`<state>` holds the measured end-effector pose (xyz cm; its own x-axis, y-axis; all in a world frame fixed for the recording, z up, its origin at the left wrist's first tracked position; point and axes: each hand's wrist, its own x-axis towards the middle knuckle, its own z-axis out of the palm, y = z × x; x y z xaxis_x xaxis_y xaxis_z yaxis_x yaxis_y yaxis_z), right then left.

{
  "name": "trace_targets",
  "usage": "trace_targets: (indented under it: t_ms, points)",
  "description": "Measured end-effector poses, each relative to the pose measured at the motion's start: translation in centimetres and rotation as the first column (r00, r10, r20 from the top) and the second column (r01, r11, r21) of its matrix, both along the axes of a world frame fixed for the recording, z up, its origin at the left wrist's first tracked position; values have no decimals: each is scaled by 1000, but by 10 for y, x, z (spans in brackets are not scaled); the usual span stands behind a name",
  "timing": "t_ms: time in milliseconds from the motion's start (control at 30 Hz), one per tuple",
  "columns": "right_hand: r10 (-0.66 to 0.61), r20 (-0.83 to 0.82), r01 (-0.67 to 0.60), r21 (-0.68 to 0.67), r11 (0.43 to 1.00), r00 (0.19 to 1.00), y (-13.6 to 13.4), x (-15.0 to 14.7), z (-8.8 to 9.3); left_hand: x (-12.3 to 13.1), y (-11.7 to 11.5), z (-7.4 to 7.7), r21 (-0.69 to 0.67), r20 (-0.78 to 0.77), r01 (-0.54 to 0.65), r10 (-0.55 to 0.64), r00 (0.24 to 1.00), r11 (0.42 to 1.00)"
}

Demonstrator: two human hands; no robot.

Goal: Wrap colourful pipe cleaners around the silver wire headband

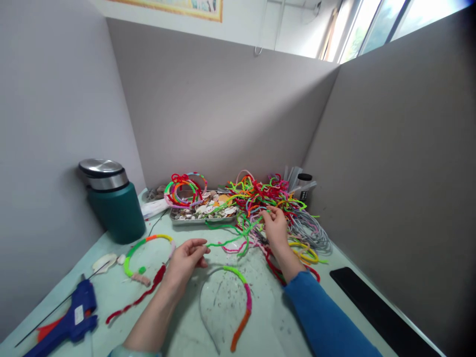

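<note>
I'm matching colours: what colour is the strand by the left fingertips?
The strand is green; head view shows it.

Bright window [381,30] upper right, glaring white — a soft diagonal shadow crosses the back panel [219,104].

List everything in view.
Lidded bottle: one, teal, left
Glue gun: one, blue, front left
Flat shell: one, white, left
Shallow metal tray: one, silver, back
Fuzzy hoops: several, multicoloured, at tray
Fuzzy strand heap: one, multicoloured, back right
Thin wires: many, grey, right
Lidded container: one, dark, behind wires
Flat slab: one, black, right
Arched headbands: two, multicoloured, left and front
Fuzzy strand: one, red, left
Table: one, pale green, beneath
Partitions: three, grey, around
Picture frame: one, yellow, top
Window: one, bright, top right
Left hand: one, bare, centre
Right hand: one, bare, at heap
</note>
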<state>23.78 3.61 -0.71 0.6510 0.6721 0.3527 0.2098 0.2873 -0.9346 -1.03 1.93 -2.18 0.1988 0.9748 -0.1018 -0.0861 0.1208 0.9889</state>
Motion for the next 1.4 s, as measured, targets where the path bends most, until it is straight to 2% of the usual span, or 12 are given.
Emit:
trace_targets:
  t_ms: [67, 133, 200, 267, 300, 400, 467, 567, 800, 933, 1200, 1400]
  points:
    - [-118, 321, 113, 34, 993, 940, -7, -8, 4, 0, 0, 1, 22, -3, -30, 30, 1000, 999]
    - [-154, 592, 141, 67, 988, 791, -17, -23, 9, 1, 0, 0, 31, 3, -38, 38, 999, 999]
    - [-30, 760, 9, 32, 999, 649, -28, -42, 14, 1, 0, 0, 33, 19, -36, 35, 999, 999]
    - [146, 855, -187, -59, 981, 497, -37, -61, 15, 2, -1, 0, 41, 36, -21, 19, 999, 999]
    - [185, 878, -246, -79, 966, 441, -40, -70, 14, 2, -1, 0, 50, 44, -10, 8, 999, 999]
    - [271, 895, -329, -151, 932, 355, -46, -87, 4, 3, -2, 1, 83, 54, 40, -44, 998, 996]
    - [327, 874, -349, -199, 916, 361, -46, -90, -5, 4, -3, 2, 89, 59, 67, -73, 996, 994]
    - [359, 835, -355, -213, 910, 417, -44, -89, -13, 7, -5, 3, 55, 101, 84, -90, 991, 995]
    - [336, 817, -356, -173, 918, 469, -44, -89, -15, 6, -7, -1, -57, 194, 175, -161, 968, 983]
    - [303, 845, -343, -153, 927, 441, -46, -90, -17, 5, -6, -2, -85, 273, 196, -167, 947, 977]
    - [233, 924, -291, -143, 946, 303, -48, -92, -18, 5, -8, -5, -175, 395, 220, -137, 908, 960]
    - [222, 932, -276, -141, 951, 288, -49, -92, -19, 5, -7, -7, -219, 402, 217, -115, 908, 951]
